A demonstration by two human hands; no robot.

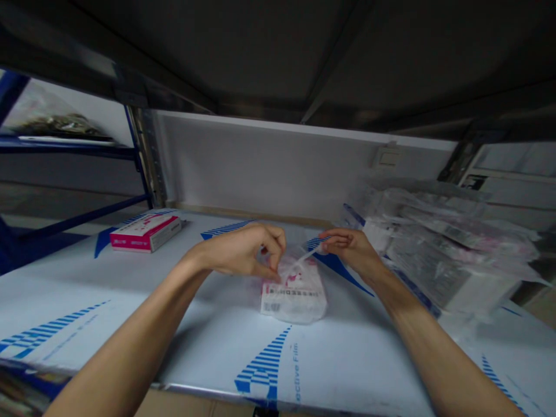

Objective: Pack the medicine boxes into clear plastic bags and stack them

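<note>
Our left hand (241,252) is closed in a pinch, with the thumb and fingertips gripping the gathered top of a clear plastic packet (295,304). Our right hand (350,249) is also closed, its thumb and forefinger holding the end of a thin white strip (309,253) that rises from the packet's top. The plastic is crumpled between our hands, and we cannot tell exactly where the strip meets it.

The packet lies flat on the shelf (208,387), roughly midway between the side edges and closer to the back edge than the front. A white label (286,293) with a barcode faces up on it. Pale film (263,370) printed with blue stripes covers the shelf.

Near the back left corner, a pink and white box (145,233) lies flat, well apart from our left hand. Along the right edge, a pile of plastic-wrapped packs (447,243) sits near our right hand. A white back panel (260,162) rises along the back edge, with a small switch plate (386,156) near its top. A blue metal rack (73,150) shows beyond the left edge, and the underside of another shelf (278,52) spans overhead.
</note>
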